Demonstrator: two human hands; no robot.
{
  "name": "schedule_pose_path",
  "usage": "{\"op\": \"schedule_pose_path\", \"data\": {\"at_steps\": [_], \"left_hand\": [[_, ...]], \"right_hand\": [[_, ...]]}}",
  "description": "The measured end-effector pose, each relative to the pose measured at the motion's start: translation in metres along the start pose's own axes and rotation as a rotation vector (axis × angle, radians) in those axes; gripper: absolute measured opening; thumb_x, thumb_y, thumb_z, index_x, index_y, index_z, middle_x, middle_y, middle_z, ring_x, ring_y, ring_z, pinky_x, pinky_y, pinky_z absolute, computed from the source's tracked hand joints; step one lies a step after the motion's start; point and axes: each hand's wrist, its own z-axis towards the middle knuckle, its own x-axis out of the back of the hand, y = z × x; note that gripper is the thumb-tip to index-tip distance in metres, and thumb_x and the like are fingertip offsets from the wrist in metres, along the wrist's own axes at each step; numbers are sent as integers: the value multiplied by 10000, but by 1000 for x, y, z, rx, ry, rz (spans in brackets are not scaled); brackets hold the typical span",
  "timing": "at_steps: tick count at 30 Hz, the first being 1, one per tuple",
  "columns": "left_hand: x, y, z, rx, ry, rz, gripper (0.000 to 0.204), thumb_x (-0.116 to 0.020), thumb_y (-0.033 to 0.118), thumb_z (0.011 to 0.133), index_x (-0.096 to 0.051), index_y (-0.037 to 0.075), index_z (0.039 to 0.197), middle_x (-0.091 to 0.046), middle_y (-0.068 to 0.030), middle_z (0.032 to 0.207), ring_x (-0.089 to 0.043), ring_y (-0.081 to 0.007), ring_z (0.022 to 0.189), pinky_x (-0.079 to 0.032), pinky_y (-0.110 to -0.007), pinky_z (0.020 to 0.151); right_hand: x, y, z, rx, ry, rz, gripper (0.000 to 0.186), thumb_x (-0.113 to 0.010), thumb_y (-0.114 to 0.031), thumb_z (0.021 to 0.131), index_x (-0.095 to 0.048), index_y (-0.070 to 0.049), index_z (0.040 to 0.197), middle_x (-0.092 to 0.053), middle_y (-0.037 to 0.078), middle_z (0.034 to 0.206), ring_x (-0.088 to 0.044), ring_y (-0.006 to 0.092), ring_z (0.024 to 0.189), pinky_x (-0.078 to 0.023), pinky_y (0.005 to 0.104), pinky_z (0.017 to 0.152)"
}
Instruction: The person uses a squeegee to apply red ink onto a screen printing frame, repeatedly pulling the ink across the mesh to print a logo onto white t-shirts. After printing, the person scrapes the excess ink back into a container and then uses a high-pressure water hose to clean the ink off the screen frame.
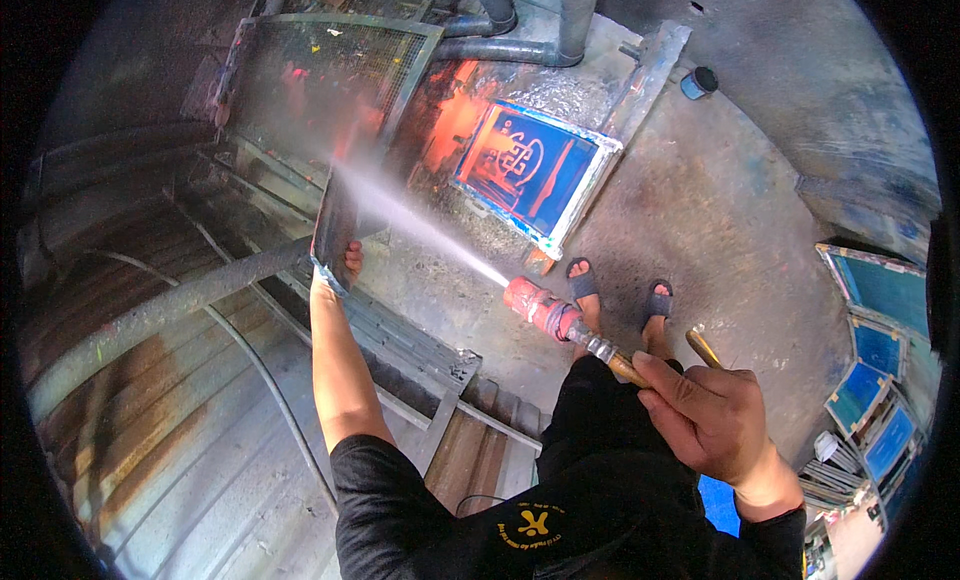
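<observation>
My right hand [715, 415] is wrapped round the brass-coloured grip of a spray gun with a red nozzle [540, 308]. From its tip a white jet of water [420, 225] fans out toward the upper left. The jet strikes a narrow, dark screen frame [336, 220], seen nearly edge-on. My left hand [351, 263], arm stretched out, grips the near end of this frame; its fingers show on the right side, the rest is hidden. Mist blurs the frame's far end. On the floor to its right lies a blue printing screen [572, 193] with a pale frame and orange ink smears.
A wire-mesh rack [400, 55] stands at the far left, with grey pipes [520, 52] behind. A metal bar [160, 315] and a hose [265, 375] cross the left side. Several blue screens [860, 395] lean at the right. A small dark pot [699, 82] sits far right.
</observation>
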Motion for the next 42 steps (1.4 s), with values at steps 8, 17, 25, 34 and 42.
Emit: {"op": "schedule_pose_path", "data": {"at_steps": [8,17,25,34,42], "left_hand": [[16,-17,-16,10,-173,-103,592,-570,542,951,-555,83,1323,-582,-164,954,-567,-189,679,-499,-283,522],[-1,-3,2,-520,621,731,641,-694,576,944,-713,-3,1220,-744,-138,1086,-699,-195,961,-549,-311,847],[17,47,17,-797,978,1271,689,-697,525,923,-613,41,1406,-719,-185,1263,-689,-297,1158,-493,-384,1008],[-24,33,17,-779,767,1389,729,-698,493,928,-553,12,1457,-696,-180,1319,-648,-282,1252,-466,-375,1054],[-30,24,21,-739,838,1318,647,-644,450,982,-559,11,1450,-700,-160,1318,-658,-284,1223,-456,-371,1062]], "right_hand": [[2,-3,11,-22,-94,16,420,-780,-54,833,-719,-66,1249,-631,113,638,-635,272,518,-488,365,509],[17,-8,-14,-76,-72,-17,430,-833,-116,802,-742,-108,1223,-540,26,570,-549,212,448,-452,368,458],[36,-6,-47,-28,-187,48,456,-857,-99,772,-743,-81,1213,-538,12,588,-509,177,420,-428,348,440],[15,-1,-38,-101,-167,31,414,-799,-81,807,-724,-65,1213,-580,74,590,-576,262,467,-448,376,461],[4,-4,-46,-49,-210,61,445,-827,-162,816,-720,-134,1247,-544,17,565,-559,217,448,-452,374,447]]}}
